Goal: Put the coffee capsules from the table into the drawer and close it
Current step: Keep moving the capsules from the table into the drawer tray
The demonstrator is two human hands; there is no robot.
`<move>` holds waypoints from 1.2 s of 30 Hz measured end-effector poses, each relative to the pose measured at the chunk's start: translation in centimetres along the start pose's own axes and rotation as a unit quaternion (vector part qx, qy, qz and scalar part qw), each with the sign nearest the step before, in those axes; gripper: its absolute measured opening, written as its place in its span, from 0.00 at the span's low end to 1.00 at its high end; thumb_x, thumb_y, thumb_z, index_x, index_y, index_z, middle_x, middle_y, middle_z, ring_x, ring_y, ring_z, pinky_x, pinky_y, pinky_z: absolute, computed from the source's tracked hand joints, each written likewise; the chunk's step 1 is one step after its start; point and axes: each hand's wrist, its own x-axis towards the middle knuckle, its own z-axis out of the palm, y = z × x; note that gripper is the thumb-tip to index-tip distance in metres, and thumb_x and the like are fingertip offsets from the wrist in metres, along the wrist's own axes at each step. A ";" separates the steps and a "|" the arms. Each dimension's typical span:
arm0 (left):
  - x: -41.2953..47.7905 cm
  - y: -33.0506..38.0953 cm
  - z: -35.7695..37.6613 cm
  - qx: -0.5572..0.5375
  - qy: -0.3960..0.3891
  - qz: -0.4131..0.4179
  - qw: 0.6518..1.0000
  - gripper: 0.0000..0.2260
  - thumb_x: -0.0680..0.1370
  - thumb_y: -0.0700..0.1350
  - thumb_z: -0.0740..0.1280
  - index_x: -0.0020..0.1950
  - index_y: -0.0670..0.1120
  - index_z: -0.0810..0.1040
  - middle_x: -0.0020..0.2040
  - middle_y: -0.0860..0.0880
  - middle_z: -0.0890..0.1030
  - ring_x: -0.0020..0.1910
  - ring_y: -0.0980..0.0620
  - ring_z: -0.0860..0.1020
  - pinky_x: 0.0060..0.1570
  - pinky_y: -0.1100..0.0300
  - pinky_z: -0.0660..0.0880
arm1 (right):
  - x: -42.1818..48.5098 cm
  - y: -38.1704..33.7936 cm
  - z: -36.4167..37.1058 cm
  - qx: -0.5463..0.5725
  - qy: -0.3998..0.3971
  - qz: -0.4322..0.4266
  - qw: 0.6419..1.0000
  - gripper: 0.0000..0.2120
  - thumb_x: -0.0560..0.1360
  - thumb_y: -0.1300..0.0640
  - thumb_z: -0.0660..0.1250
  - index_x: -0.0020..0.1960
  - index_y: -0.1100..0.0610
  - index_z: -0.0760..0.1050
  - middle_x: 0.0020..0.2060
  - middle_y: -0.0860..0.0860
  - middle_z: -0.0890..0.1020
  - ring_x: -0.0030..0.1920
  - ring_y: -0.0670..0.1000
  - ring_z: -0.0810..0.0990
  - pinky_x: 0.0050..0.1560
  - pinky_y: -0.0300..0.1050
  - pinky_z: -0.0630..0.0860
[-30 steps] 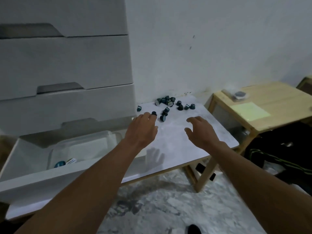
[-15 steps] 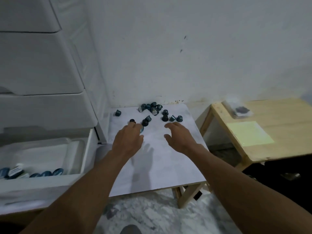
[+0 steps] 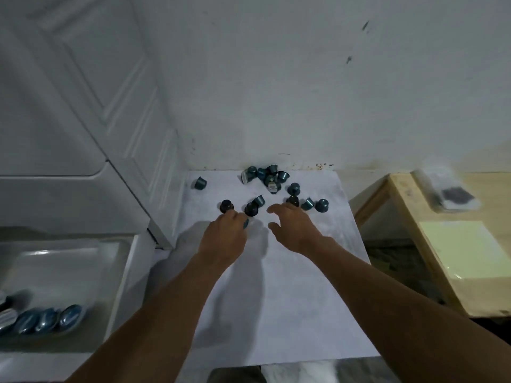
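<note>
At the far left the drawer (image 3: 125, 272) stands pulled out below the cabinet (image 3: 69, 134), so you can drop straight into it; a row of blue capsules (image 3: 47, 322) already lies in its near corner, blurred, with a pale foil lid or two beside them that you cannot read. The drawer's open side sits just beside the white bench (image 3: 290, 299), which keeps each carry short. One lone capsule (image 3: 200, 183) rests apart near the bench's back left corner. Your left hand (image 3: 225, 239) is low over the bench with its fingers curled down, and a sliver of blue shows under its fingertips, so its grip looks clenched on a capsule there, though the hand hides most of it; two dark capsules (image 3: 226, 205) stand upright just ahead of it. Your right hand (image 3: 293, 230) hovers with fingers spread and nothing in them, its grip released, reaching towards the dark one touching its fingertips. The main heap (image 3: 265, 175) lies against the wall (image 3: 304, 78), some tipped over, some upright; one foil lid faces you but its print is too small to read. At the right a wooden table (image 3: 442, 244) carries a pale sheet (image 3: 464, 247) and a clear packet (image 3: 448, 194), with no legible writing. Judging by the heap, most of the work remains.
</note>
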 end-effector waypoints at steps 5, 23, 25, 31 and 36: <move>2.3 -2.0 2.6 0.013 -0.031 0.042 0.999 0.13 0.76 0.36 0.62 0.60 0.43 0.74 0.56 0.44 0.76 0.52 0.45 0.76 0.51 0.54 0.75 | 4.3 -0.3 1.8 0.009 -0.042 0.004 0.999 0.20 0.77 0.58 0.62 0.69 0.55 0.68 0.61 0.58 0.75 0.60 0.60 0.74 0.59 0.49 0.71; 6.4 -5.6 5.5 -0.108 -0.028 -0.026 0.993 0.14 0.78 0.43 0.65 0.63 0.42 0.73 0.61 0.45 0.74 0.58 0.46 0.75 0.58 0.57 0.71 | 11.6 0.7 5.5 0.020 -0.084 -0.004 0.996 0.16 0.75 0.60 0.63 0.63 0.57 0.72 0.56 0.60 0.76 0.57 0.62 0.75 0.55 0.50 0.72; 6.6 -5.8 5.6 -0.109 -0.023 -0.024 0.993 0.15 0.76 0.42 0.67 0.62 0.42 0.74 0.61 0.45 0.74 0.57 0.47 0.75 0.58 0.60 0.71 | 11.7 0.9 5.6 0.028 -0.081 -0.006 0.996 0.16 0.75 0.60 0.63 0.62 0.57 0.73 0.55 0.60 0.77 0.56 0.63 0.75 0.53 0.50 0.71; 6.2 -5.6 5.2 -0.137 -0.003 -0.025 0.990 0.13 0.73 0.42 0.72 0.56 0.41 0.77 0.56 0.46 0.76 0.54 0.48 0.76 0.52 0.65 0.69 | 11.2 1.1 5.4 0.035 -0.066 -0.012 0.997 0.12 0.73 0.63 0.63 0.56 0.60 0.73 0.52 0.59 0.76 0.52 0.62 0.75 0.48 0.49 0.71; 4.8 -4.6 4.5 -0.173 0.029 -0.035 0.984 0.15 0.71 0.40 0.74 0.56 0.42 0.77 0.56 0.45 0.75 0.53 0.47 0.77 0.51 0.66 0.70 | 8.9 1.4 3.8 0.058 -0.033 -0.011 0.998 0.13 0.70 0.64 0.63 0.55 0.59 0.71 0.52 0.56 0.75 0.50 0.62 0.76 0.47 0.49 0.74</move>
